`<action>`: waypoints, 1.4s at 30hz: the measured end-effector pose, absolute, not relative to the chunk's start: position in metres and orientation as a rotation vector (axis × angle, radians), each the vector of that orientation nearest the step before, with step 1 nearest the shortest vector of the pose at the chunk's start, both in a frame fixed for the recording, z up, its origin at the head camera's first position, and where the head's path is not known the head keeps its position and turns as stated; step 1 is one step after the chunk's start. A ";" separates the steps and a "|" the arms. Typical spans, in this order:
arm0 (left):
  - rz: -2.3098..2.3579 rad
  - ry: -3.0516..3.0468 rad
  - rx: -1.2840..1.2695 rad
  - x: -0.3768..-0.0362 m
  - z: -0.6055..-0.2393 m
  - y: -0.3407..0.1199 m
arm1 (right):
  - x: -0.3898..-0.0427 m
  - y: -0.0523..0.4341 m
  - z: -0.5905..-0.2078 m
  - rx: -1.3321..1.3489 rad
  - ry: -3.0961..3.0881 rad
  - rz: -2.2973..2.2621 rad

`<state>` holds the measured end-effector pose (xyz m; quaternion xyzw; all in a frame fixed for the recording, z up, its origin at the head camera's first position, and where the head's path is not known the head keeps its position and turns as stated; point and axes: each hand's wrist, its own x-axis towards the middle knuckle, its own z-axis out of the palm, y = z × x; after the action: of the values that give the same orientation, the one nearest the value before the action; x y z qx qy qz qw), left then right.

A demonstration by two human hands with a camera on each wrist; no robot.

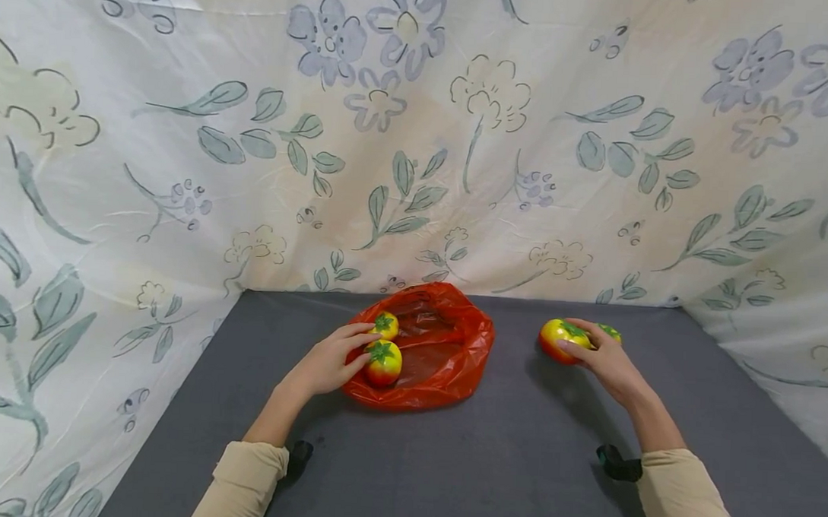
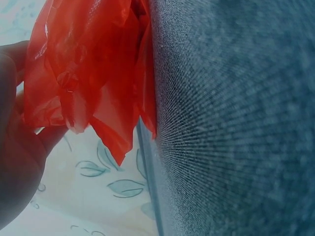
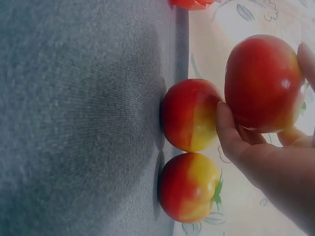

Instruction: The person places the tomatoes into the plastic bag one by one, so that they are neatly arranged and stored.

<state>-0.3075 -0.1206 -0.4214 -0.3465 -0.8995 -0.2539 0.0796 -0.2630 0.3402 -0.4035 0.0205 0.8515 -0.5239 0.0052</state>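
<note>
Both arms [image 1: 270, 413] stretched forward, left hand [image 1: 327, 362] angled inward, right hand [image 1: 609, 361] gripping

No legible text, labels or numbers.

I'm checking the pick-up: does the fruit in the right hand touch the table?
No, the right hand holds the fruit clear of the table.

1. In the head view, the floral cloth [image 1: 402, 205] is lit brightly and evenly, and a soft shadow is cast on the grey tabletop [image 1: 482, 474] below the right hand [image 1: 609, 364].
2. In the left wrist view, the left hand [image 2: 22, 152] is shaded and the nearest tabletop blurred.
3. In the right wrist view, a highlight is thrown back by the glossy fruit [image 3: 263, 83].
</note>
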 end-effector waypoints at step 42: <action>-0.758 -2.685 -1.061 -0.311 -0.421 -0.123 | -0.276 0.325 -0.408 -0.007 2.676 -1.592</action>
<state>-0.3105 -0.1228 -0.4211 -0.3544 -0.8967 -0.2533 0.0782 -0.2763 0.3247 -0.4078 -0.0024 0.8594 -0.5111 0.0139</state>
